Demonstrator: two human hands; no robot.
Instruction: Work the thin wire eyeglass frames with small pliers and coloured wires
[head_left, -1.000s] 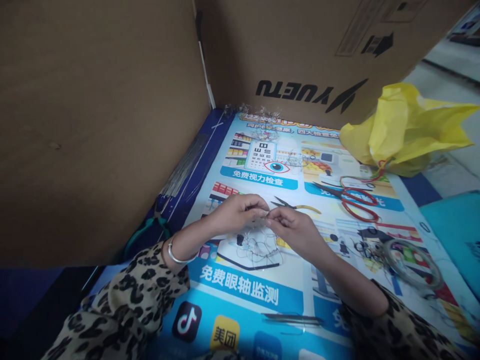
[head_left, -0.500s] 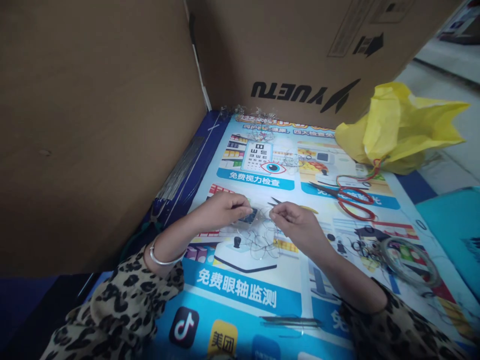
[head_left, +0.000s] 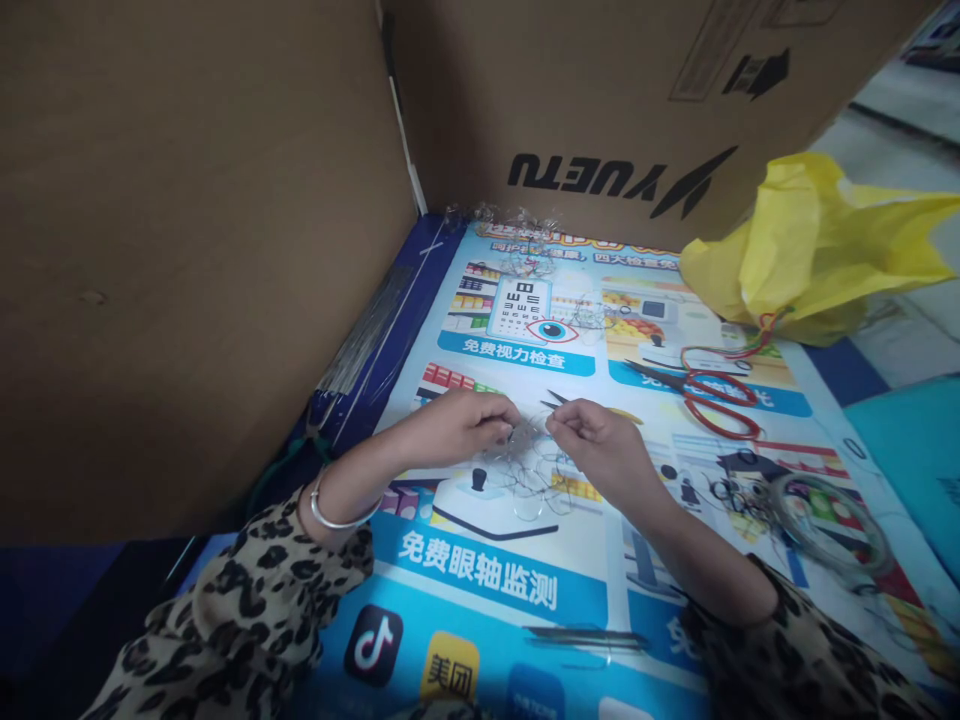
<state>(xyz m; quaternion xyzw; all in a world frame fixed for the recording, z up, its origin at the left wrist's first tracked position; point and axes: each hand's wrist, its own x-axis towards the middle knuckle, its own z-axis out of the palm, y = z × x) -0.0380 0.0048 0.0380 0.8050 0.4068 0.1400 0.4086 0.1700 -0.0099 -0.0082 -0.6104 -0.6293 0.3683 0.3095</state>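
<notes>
My left hand (head_left: 469,425) is closed in a pinch at the left side of a loose tangle of thin, clear-looking line (head_left: 532,475). Facing it, my right hand (head_left: 596,440) pinches the line at the upper right of the tangle. Fine strands run between the two sets of fingertips, and loops hang below them over the printed sheet. Just behind my right hand lies a pointed tool (head_left: 555,398) with dark tips; a yellow part shows past the knuckles, and the rest is hidden.
Red-handled scissors (head_left: 724,400) lie to the right, below a yellow bag (head_left: 802,250). A coil of clear line (head_left: 832,525) rests at right, near a teal item (head_left: 911,450). Thin dark rods (head_left: 585,638) lie in front. Cardboard walls (head_left: 225,250) stand left and behind.
My left hand has moved slightly right, closer to my right hand, narrowing the gap between the fingertips. The whole view has shifted a little.
</notes>
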